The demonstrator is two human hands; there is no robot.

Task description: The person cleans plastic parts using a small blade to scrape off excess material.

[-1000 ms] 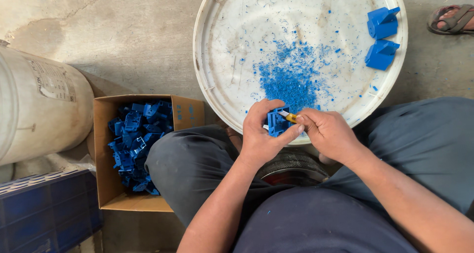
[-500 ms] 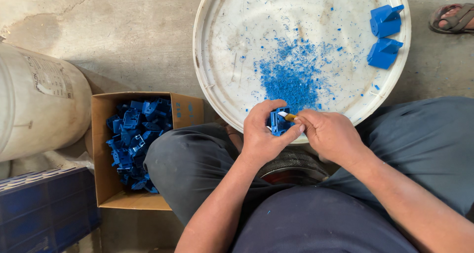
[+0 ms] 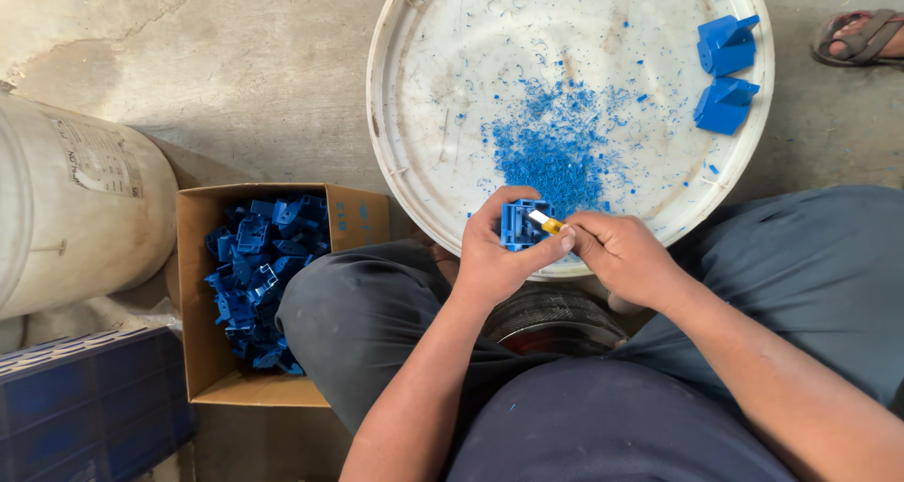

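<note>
At lower centre, the left hand (image 3: 490, 256) clamps a small blue moulded plastic part (image 3: 521, 224). The right hand (image 3: 621, 256) pinches a yellow-handled blade (image 3: 546, 222) against it. Short, shallow strokes away from the fingers should trim cleanly.

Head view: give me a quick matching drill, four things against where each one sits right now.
Things:
1. cardboard box
2. blue shavings
3. two blue parts
4. yellow-handled blade

Places:
A. far right edge of the white round lid
B. in the right hand, its tip on the blue part that the left hand holds
C. on the floor beside the left knee, full of blue parts
D. piled mid-lid

Pairs: 1-C, 2-D, 3-A, 4-B
</note>
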